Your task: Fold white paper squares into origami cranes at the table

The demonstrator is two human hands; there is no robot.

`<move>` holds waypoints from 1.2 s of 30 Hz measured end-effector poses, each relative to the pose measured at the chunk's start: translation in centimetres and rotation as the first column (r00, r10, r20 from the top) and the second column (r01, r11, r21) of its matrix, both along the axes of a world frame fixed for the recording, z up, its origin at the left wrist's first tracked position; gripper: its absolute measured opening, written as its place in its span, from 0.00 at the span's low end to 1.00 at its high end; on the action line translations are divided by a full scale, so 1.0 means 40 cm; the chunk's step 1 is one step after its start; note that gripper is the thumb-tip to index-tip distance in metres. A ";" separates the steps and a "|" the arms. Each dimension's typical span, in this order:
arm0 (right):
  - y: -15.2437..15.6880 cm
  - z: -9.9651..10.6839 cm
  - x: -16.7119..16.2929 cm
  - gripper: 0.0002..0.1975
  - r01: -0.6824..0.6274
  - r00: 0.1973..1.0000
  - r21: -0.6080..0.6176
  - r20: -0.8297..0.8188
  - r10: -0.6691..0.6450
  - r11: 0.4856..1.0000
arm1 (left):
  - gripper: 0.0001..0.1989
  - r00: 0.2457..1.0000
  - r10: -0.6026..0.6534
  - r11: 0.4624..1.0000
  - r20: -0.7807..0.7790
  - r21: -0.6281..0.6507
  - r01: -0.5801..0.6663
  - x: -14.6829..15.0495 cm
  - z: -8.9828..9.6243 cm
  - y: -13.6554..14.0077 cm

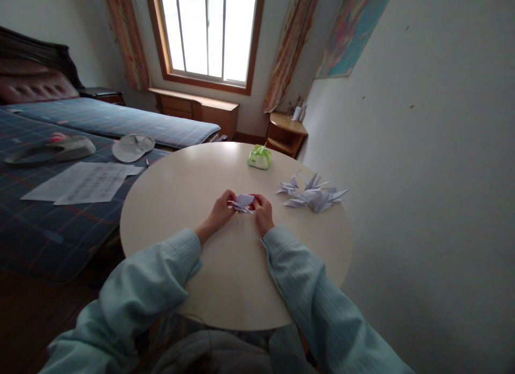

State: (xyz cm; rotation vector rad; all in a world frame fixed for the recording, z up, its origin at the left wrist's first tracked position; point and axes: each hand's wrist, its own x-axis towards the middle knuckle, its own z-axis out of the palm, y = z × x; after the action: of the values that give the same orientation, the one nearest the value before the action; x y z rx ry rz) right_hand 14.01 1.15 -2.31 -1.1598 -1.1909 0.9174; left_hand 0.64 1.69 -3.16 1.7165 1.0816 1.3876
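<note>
Between my hands, over the middle of the round table [161,213], is a small folded white paper piece [243,200]. My left hand [223,210] pinches its left side, and my right hand [262,210] grips its right side. Both hands are closed, and the fingertips partly cover the folds. To the right of my right hand lies a cluster of folded white paper cranes [316,194] with pointed tips, overlapping one another. A green and white soft packet [259,157], which looks like tissues, sits beyond my hands near the table's far edge.
At left a bed [60,240] with a blue plaid mattress carries printed sheets [86,181], a pale cap [133,147] and a grey bag-like item [74,147]. A white wall [422,202] rises close by on the right. A small wooden cabinet [286,124] stands behind the table.
</note>
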 end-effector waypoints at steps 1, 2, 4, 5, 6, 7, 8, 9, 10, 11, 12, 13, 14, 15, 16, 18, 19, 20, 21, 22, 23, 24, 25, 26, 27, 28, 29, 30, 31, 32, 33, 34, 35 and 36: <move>0.000 -0.001 0.000 0.09 -0.006 1.000 -0.003 0.004 0.006 1.000 | 0.09 1.000 0.005 1.000 0.002 -0.001 -0.005 0.000 0.000 0.000; 0.001 -0.001 0.000 0.09 -0.014 1.000 -0.005 0.006 0.014 1.000 | 0.09 1.000 0.010 1.000 0.005 -0.002 -0.010 -0.001 0.001 0.000; 0.003 -0.004 0.001 0.09 -0.026 1.000 -0.007 0.005 0.026 1.000 | 0.08 1.000 0.028 1.000 0.014 0.002 -0.028 -0.001 0.005 0.000; 0.004 -0.006 0.001 0.09 -0.028 1.000 -0.007 -0.001 0.028 1.000 | 0.09 0.999 0.037 0.999 0.021 0.006 -0.037 -0.002 0.006 0.000; 0.005 -0.008 0.001 0.09 -0.030 0.999 -0.006 -0.014 0.030 1.000 | 0.09 0.999 0.045 0.999 0.028 0.010 -0.045 -0.002 0.007 0.000; 0.006 -0.010 0.001 0.09 -0.033 0.999 -0.008 -0.036 0.032 0.999 | 0.09 0.998 0.052 0.999 0.035 0.014 -0.053 -0.003 0.008 0.000; 0.007 -0.012 0.001 0.09 -0.039 0.997 -0.013 -0.063 0.038 0.999 | 0.09 0.997 0.058 0.998 0.041 0.017 -0.059 -0.004 0.009 0.001; 0.008 -0.015 0.000 0.09 -0.051 0.995 -0.022 -0.091 0.049 0.998 | 0.09 0.997 0.063 0.998 0.047 0.019 -0.064 -0.004 0.009 0.002; 0.009 -0.017 -0.001 0.10 -0.069 0.991 -0.033 -0.113 0.065 0.997 | 0.09 0.996 0.069 0.997 0.051 0.021 -0.070 -0.004 0.008 0.002; 0.009 -0.019 -0.002 0.10 -0.090 0.988 -0.044 -0.129 0.083 0.995 | 0.09 0.996 0.075 0.997 0.055 0.025 -0.076 -0.005 0.008 0.003; 0.009 -0.021 -0.003 0.10 -0.108 0.985 -0.056 -0.138 0.100 0.993 | 0.09 0.995 0.078 0.996 0.061 0.030 -0.080 -0.005 0.008 0.003; 0.009 -0.022 -0.004 0.10 -0.125 0.983 -0.068 -0.142 0.115 0.990 | 0.09 0.995 0.079 0.996 0.068 0.035 -0.081 -0.005 0.007 0.003; 0.009 -0.023 -0.004 0.10 -0.137 0.981 -0.079 -0.146 0.125 0.987 | 0.10 0.994 0.078 0.996 0.074 0.038 -0.081 -0.005 0.007 0.003; 0.009 -0.023 -0.005 0.11 -0.143 0.980 -0.088 -0.151 0.129 0.986 | 0.10 0.994 0.076 0.996 0.081 0.040 -0.079 -0.005 0.007 0.002; 0.009 -0.023 -0.005 0.11 -0.145 0.979 -0.095 -0.157 0.129 0.985 | 0.10 0.993 0.073 0.996 0.088 0.041 -0.077 -0.005 0.008 0.002; 0.009 -0.021 -0.006 0.11 -0.146 0.979 -0.103 -0.162 0.128 0.984 | 0.10 0.993 0.067 0.997 0.101 0.040 -0.071 -0.004 0.009 0.001; 0.009 -0.021 -0.007 0.11 -0.145 0.978 -0.104 -0.163 0.127 0.984 | 0.09 0.992 0.063 0.997 0.105 0.040 -0.067 -0.004 0.010 0.000; 0.010 -0.020 -0.007 0.11 -0.145 0.978 -0.106 -0.165 0.126 0.984 | 0.09 0.992 0.060 0.997 0.110 0.042 -0.065 -0.004 0.011 0.000; 0.011 -0.021 -0.007 0.11 -0.148 0.978 -0.110 -0.168 0.128 0.983 | 0.09 0.992 0.058 0.997 0.114 0.044 -0.064 -0.005 0.012 -0.001; 0.012 -0.021 -0.008 0.11 -0.150 0.977 -0.117 -0.172 0.129 0.982 | 0.09 0.992 0.059 0.997 0.116 0.046 -0.064 -0.005 0.012 -0.001; 0.014 -0.022 -0.008 0.11 -0.156 0.975 -0.124 -0.177 0.133 0.980 | 0.09 0.991 0.061 0.997 0.117 0.047 -0.067 -0.005 0.013 -0.001; 0.015 -0.024 -0.008 0.12 -0.164 0.973 -0.129 -0.182 0.140 0.978 | 0.09 0.991 0.065 0.996 0.117 0.046 -0.071 -0.005 0.014 -0.002; 0.016 -0.025 -0.008 0.12 -0.175 0.971 -0.132 -0.185 0.149 0.976 | 0.09 0.991 0.069 0.996 0.116 0.046 -0.075 -0.005 0.014 -0.002; 0.017 -0.026 -0.008 0.12 -0.187 0.969 -0.133 -0.187 0.160 0.973 | 0.09 0.991 0.073 0.996 0.115 0.045 -0.078 -0.005 0.014 -0.002; 0.017 -0.027 -0.008 0.12 -0.198 0.967 -0.133 -0.186 0.172 0.971 | 0.09 0.991 0.075 0.996 0.114 0.044 -0.081 -0.005 0.014 -0.002; 0.017 -0.027 -0.007 0.12 -0.210 0.966 -0.134 -0.183 0.184 0.969 | 0.09 0.990 0.076 0.996 0.116 0.045 -0.082 -0.005 0.013 -0.002; 0.016 -0.026 -0.007 0.12 -0.219 0.965 -0.137 -0.179 0.193 0.966 | 0.09 0.990 0.076 0.996 0.119 0.045 -0.081 -0.005 0.013 -0.002; 0.015 -0.025 -0.006 0.12 -0.225 0.964 -0.142 -0.175 0.199 0.964 | 0.09 0.990 0.075 0.996 0.121 0.047 -0.081 -0.005 0.012 -0.002; 0.014 -0.024 -0.006 0.12 -0.227 0.964 -0.147 -0.173 0.201 0.963 | 0.09 0.990 0.074 0.996 0.123 0.048 -0.081 -0.005 0.012 -0.003; 0.013 -0.022 -0.005 0.12 -0.228 0.964 -0.151 -0.172 0.201 0.962 | 0.09 0.990 0.072 0.996 0.125 0.050 -0.079 -0.004 0.012 -0.003; 0.012 -0.021 -0.005 0.12 -0.225 0.965 -0.153 -0.173 0.198 0.962 | 0.09 0.990 0.070 0.996 0.126 0.052 -0.077 -0.004 0.012 -0.003; 0.011 -0.019 -0.005 0.12 -0.220 0.966 -0.153 -0.174 0.193 0.963 | 0.09 0.990 0.067 0.996 0.126 0.053 -0.074 -0.004 0.012 -0.003; 0.010 -0.017 -0.005 0.12 -0.214 0.967 -0.153 -0.174 0.187 0.965 | 0.09 0.990 0.067 0.996 0.125 0.052 -0.074 -0.004 0.012 -0.003; 0.010 -0.015 -0.005 0.12 -0.208 0.968 -0.154 -0.174 0.180 0.966 | 0.09 0.990 0.070 0.996 0.122 0.051 -0.076 -0.005 0.012 -0.002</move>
State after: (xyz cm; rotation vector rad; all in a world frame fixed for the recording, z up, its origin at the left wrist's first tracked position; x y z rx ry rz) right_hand 13.83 1.56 -2.92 -1.0952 -1.1266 1.2596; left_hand 0.45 1.60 -2.69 1.6232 1.0575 1.5593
